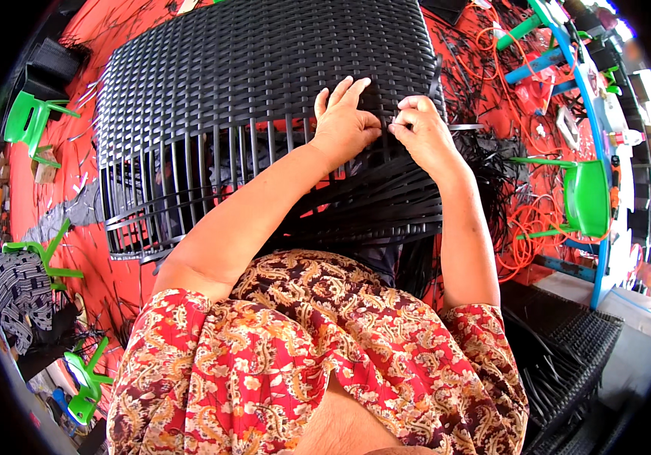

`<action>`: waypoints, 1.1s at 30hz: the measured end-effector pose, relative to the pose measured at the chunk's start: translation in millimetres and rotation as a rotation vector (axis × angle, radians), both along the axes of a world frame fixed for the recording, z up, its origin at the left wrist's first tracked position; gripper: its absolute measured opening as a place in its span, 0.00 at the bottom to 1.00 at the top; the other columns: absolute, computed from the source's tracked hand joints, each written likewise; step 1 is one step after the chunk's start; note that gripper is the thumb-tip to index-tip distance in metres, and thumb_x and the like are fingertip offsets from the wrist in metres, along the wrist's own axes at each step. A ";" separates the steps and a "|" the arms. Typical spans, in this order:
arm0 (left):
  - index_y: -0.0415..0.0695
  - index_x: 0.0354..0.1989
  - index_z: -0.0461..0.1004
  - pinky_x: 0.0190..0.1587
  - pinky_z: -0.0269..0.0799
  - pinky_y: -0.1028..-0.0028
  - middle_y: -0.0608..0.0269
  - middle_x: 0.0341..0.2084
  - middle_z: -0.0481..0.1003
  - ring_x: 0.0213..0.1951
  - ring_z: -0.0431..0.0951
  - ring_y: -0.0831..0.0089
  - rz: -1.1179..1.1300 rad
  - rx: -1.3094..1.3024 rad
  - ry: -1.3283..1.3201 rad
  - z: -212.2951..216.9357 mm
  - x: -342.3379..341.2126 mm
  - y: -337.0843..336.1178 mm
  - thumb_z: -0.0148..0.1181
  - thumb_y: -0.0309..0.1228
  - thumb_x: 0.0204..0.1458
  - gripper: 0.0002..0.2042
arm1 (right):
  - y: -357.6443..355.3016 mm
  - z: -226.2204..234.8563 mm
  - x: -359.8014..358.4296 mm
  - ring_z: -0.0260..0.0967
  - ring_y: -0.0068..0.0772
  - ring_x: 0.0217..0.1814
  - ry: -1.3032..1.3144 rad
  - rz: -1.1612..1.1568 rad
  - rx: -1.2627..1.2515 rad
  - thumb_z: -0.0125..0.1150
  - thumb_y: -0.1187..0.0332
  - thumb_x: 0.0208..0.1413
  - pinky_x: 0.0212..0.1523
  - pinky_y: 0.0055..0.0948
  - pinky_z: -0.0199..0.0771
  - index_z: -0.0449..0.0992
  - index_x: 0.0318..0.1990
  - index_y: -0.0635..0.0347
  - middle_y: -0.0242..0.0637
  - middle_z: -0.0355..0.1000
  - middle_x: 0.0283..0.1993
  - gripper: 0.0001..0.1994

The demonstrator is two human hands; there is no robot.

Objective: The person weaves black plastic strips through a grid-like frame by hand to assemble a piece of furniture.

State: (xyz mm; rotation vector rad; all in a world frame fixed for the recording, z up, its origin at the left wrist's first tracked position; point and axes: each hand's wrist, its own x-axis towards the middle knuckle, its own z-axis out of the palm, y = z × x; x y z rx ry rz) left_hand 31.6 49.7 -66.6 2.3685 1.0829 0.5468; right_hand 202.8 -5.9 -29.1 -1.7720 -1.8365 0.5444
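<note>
Hands: two — left hand [344,125] and right hand [422,130], side by side near the right edge of the weave.
Panel: one black woven synthetic-rattan panel [249,68] on a frame, lying flat on the red floor [113,280] in front of the person; its long axis runs left to right across the view.
Upright strips: roughly a dozen bare black vertical strands [189,174] show in the unwoven lower left part, pointing toward the person.
Loose strips: a bundle of flat black plastic weaving strips [371,205], too many to count, fans out below both hands and runs mostly left to right.
Left fingers: spread flat, pressing on the woven surface, thumb tucked toward the right hand.
Right fingers: bunched together, pinched on a strip end at the weave's edge — the strip itself is mostly hidden.
Chairs: about four green plastic chairs [591,193] around the rim.
Cable: one tangled orange cord [526,227] at right.
</note>
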 end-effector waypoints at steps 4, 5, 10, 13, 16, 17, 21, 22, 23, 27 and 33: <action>0.49 0.31 0.80 0.60 0.51 0.62 0.55 0.60 0.57 0.61 0.56 0.64 -0.043 -0.131 -0.273 -3.8 -14.5 5.5 0.62 0.33 0.47 0.05 | -3.7 2.4 -14.6 0.65 0.37 0.51 0.107 -0.039 0.074 0.62 0.66 0.51 0.50 0.32 0.67 0.77 0.41 0.57 0.39 0.64 0.47 0.11; 0.47 0.31 0.80 0.58 0.56 0.64 0.55 0.60 0.57 0.59 0.59 0.64 -0.064 -0.203 -0.391 -6.8 -22.6 8.0 0.63 0.32 0.47 0.05 | -1.2 -1.8 -19.5 0.66 0.38 0.50 0.150 0.008 0.061 0.61 0.65 0.51 0.49 0.33 0.68 0.77 0.41 0.57 0.39 0.64 0.48 0.11; 0.48 0.33 0.79 0.60 0.54 0.60 0.54 0.62 0.54 0.61 0.58 0.58 0.024 0.054 -0.140 6.8 -53.2 -7.0 0.64 0.33 0.44 0.08 | 4.4 -12.3 -23.9 0.69 0.39 0.43 0.234 0.020 0.021 0.62 0.65 0.51 0.44 0.33 0.70 0.76 0.29 0.65 0.42 0.64 0.51 0.10; 0.52 0.35 0.79 0.63 0.45 0.52 0.56 0.64 0.52 0.65 0.50 0.56 0.088 0.279 0.190 13.1 -53.8 -12.2 0.62 0.36 0.45 0.09 | 8.4 -4.1 -29.1 0.70 0.40 0.42 0.178 -0.008 0.026 0.63 0.69 0.48 0.41 0.34 0.70 0.72 0.23 0.66 0.43 0.64 0.52 0.10; 0.56 0.37 0.79 0.63 0.37 0.48 0.57 0.65 0.49 0.67 0.44 0.58 0.120 0.189 0.218 2.2 -45.9 -7.8 0.60 0.39 0.47 0.09 | 14.3 -2.9 -36.8 0.70 0.44 0.44 0.013 0.030 0.019 0.63 0.71 0.45 0.43 0.35 0.70 0.71 0.21 0.65 0.42 0.64 0.55 0.09; 0.57 0.37 0.79 0.64 0.36 0.48 0.57 0.66 0.49 0.67 0.43 0.58 0.143 0.176 0.190 -0.6 -44.9 -5.3 0.60 0.39 0.47 0.09 | 17.7 -10.1 -39.0 0.69 0.46 0.47 -0.013 0.064 0.073 0.63 0.71 0.46 0.45 0.35 0.70 0.71 0.22 0.64 0.41 0.63 0.56 0.08; 0.58 0.31 0.80 0.64 0.31 0.48 0.58 0.65 0.51 0.68 0.42 0.58 0.135 0.062 0.085 -1.0 -44.7 -0.3 0.60 0.39 0.46 0.06 | 19.2 -16.6 -44.0 0.66 0.46 0.52 -0.009 0.095 0.080 0.63 0.70 0.47 0.48 0.36 0.68 0.73 0.25 0.63 0.41 0.62 0.57 0.07; 0.57 0.29 0.81 0.64 0.30 0.47 0.58 0.64 0.52 0.68 0.42 0.58 0.129 0.038 0.059 -1.2 -45.1 0.7 0.61 0.39 0.46 0.05 | 18.3 -17.8 -45.1 0.65 0.46 0.53 -0.004 0.093 0.079 0.63 0.70 0.47 0.49 0.36 0.68 0.74 0.26 0.62 0.41 0.62 0.57 0.06; 0.57 0.27 0.81 0.64 0.30 0.45 0.58 0.63 0.54 0.68 0.41 0.58 0.123 0.015 0.033 -0.7 -45.6 1.0 0.61 0.39 0.45 0.05 | 17.4 -17.8 -47.1 0.65 0.46 0.53 0.038 0.065 0.109 0.63 0.69 0.48 0.50 0.37 0.68 0.74 0.27 0.61 0.41 0.61 0.57 0.06; 0.46 0.30 0.80 0.60 0.55 0.65 0.58 0.58 0.59 0.60 0.58 0.64 0.070 -0.207 -0.379 6.9 -71.2 1.8 0.62 0.30 0.46 0.04 | 13.2 -11.7 -61.8 0.61 0.48 0.57 0.116 0.084 0.160 0.63 0.66 0.49 0.54 0.40 0.65 0.78 0.32 0.55 0.42 0.60 0.58 0.05; 0.52 0.32 0.80 0.61 0.50 0.57 0.54 0.60 0.58 0.62 0.55 0.54 0.171 0.204 0.023 13.1 -103.7 -12.8 0.64 0.34 0.43 0.07 | 15.6 -24.8 -66.0 0.60 0.48 0.57 0.243 0.152 0.138 0.64 0.68 0.45 0.57 0.39 0.61 0.75 0.25 0.59 0.43 0.62 0.57 0.06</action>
